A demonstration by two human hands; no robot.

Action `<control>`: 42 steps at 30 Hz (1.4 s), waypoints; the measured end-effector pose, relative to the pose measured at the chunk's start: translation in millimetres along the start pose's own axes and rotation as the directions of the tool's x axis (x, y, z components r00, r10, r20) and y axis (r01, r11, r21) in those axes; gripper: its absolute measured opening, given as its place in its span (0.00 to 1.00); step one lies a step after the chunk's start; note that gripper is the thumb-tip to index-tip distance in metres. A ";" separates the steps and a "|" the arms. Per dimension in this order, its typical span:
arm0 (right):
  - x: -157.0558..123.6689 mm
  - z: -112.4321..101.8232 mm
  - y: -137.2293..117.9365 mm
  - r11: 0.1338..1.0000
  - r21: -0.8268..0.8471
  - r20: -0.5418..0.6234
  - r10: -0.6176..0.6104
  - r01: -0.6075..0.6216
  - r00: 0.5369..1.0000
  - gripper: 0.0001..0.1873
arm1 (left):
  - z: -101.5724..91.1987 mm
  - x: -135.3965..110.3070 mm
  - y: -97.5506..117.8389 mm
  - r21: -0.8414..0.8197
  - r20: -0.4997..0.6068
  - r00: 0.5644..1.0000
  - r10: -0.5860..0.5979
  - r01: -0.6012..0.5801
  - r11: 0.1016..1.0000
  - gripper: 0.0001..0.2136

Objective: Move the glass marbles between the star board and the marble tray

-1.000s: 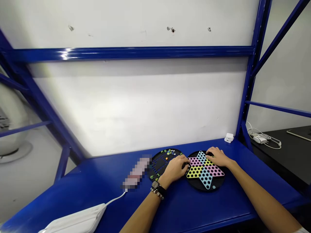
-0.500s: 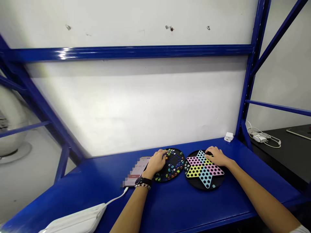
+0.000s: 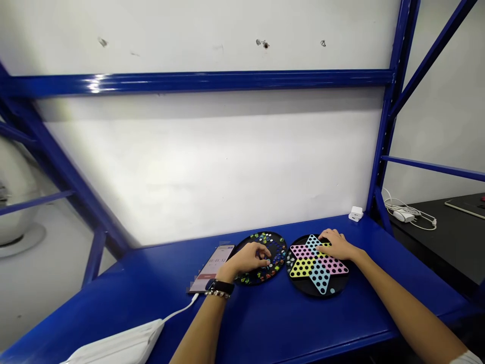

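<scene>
**A:** What does the head camera show at the left hand (image 3: 248,260)?

**B:** It's over a round black board (image 3: 278,247) crowded with coloured glass marbles (image 3: 270,247), its fingertips (image 3: 267,260) drawn together among them. The hand hides whether that grip has closed on a marble, so I can't tell.

**A:** And the right hand (image 3: 335,246)?

**B:** It lies across a second round black board (image 3: 303,291), on a star of dotted holes (image 3: 303,268) in pink, yellow and blue. The fingers curve down with nothing showing in them, but their tips are hidden, so I can't tell there either.

**A:** How would you work among marbles packed that close?

**B:** I'd pinch straight down with the fingertips and keep the palm raised, so neighbouring marbles aren't nudged.

**A:** Counts?

**B:** Two boards and one six-pointed star, partly covered. The marbles are too many and too small to count. There's one phone (image 3: 210,268), one watch (image 3: 220,287), one beaded bracelet (image 3: 217,294), and one white charger (image 3: 355,214) on the blue steel surface (image 3: 288,323).
</scene>
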State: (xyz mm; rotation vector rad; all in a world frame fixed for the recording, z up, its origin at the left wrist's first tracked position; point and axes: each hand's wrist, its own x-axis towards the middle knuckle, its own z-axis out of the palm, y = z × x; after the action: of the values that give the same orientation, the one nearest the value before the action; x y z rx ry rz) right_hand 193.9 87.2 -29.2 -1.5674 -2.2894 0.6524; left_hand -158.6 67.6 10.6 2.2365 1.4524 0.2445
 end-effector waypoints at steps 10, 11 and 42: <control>-2.7 -2.6 -4.2 1.000 -0.004 -0.004 0.001 -0.001 1.000 0.25 | 2.2 -3.7 6.2 -0.001 0.079 0.996 -0.043 0.043 0.999 0.18; -2.6 -2.3 -4.0 1.000 -0.007 -0.004 -0.001 0.001 1.000 0.25 | 2.8 -3.4 7.4 -0.002 0.074 0.996 -0.048 0.048 0.999 0.18; -6.7 -7.8 -12.5 1.000 -0.016 0.011 0.005 -0.005 1.000 0.26 | 4.8 -1.0 15.3 -0.099 0.043 0.999 -0.004 0.008 0.995 0.10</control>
State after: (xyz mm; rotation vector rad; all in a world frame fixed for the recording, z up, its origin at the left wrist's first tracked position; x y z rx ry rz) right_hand 190.0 78.7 -16.0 -1.5805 -2.3050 0.6470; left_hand -144.7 60.2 13.6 2.1452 1.3938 0.2597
